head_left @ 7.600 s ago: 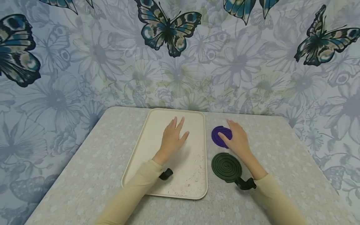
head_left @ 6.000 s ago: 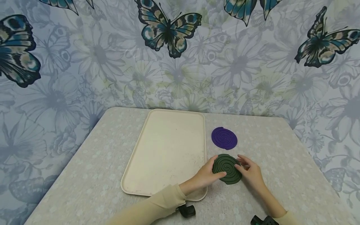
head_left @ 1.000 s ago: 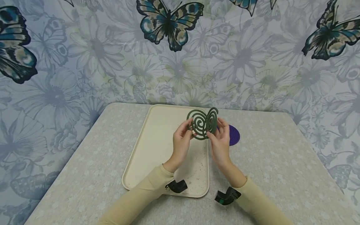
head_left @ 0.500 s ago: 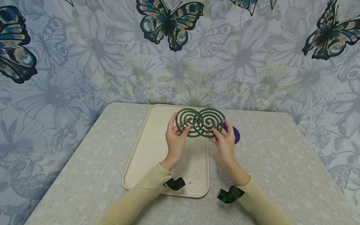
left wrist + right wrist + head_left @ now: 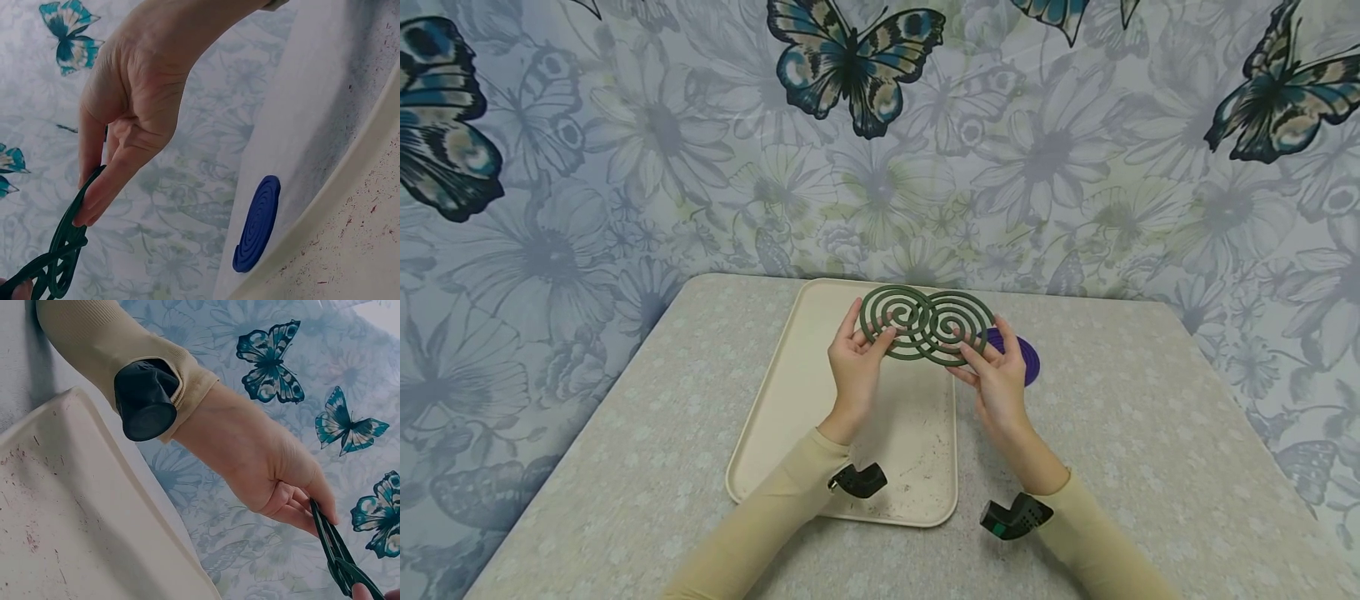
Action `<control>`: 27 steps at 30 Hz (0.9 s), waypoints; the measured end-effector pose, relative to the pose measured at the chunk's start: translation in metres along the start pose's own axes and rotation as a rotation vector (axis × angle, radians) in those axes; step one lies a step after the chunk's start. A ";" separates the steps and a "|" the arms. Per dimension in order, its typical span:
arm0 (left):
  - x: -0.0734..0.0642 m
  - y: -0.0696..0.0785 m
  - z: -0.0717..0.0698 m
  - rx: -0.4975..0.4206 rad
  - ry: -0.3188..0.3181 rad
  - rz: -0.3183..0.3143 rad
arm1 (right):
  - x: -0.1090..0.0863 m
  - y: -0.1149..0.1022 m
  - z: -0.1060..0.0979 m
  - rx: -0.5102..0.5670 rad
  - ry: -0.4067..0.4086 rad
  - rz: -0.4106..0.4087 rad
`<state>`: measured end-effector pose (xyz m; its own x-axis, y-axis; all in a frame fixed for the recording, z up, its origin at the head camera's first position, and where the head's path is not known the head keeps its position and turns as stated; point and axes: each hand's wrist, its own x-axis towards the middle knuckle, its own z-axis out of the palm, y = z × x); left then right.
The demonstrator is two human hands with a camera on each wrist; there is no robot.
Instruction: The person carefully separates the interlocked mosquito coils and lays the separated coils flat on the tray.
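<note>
Two dark green mosquito coils (image 5: 929,323) are held up over the tray, overlapping at their inner sides like linked spirals. My left hand (image 5: 854,379) pinches the outer edge of the left coil between thumb and fingers. The right coil is gripped at its outer side by my right hand (image 5: 1002,390). Edge-on in the right wrist view, the green coils (image 5: 65,250) cross each other in the left wrist view too. Behind my right fingers lies a flat purple mosquito coil (image 5: 1028,360) on the table, partly hidden.
A cream tray (image 5: 820,433) with a raised rim lies lengthwise on the table, reddish-brown crumbs scattered over its near right part. The pale patterned tablecloth (image 5: 647,433) runs back to a butterfly-print wall (image 5: 700,167).
The green coil lay on the table beside the tray earlier and is now lifted. Within the last second its two spirals have swung from angled to nearly side by side, my hands moving apart.
</note>
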<state>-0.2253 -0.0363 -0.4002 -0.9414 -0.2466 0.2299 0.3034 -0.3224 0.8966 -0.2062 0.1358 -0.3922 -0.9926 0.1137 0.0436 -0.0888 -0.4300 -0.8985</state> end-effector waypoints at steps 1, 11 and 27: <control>0.001 0.000 -0.001 -0.003 -0.002 -0.010 | 0.000 0.000 0.000 0.003 -0.004 0.001; 0.008 0.006 -0.009 0.021 -0.053 -0.069 | 0.004 -0.006 -0.009 0.016 -0.062 0.051; 0.016 0.010 -0.034 0.080 -0.122 -0.143 | 0.007 -0.018 -0.040 0.037 -0.250 0.072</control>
<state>-0.2327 -0.0748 -0.4004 -0.9864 -0.0895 0.1380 0.1574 -0.2710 0.9496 -0.2080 0.1802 -0.3931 -0.9858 -0.1412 0.0908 -0.0156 -0.4617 -0.8869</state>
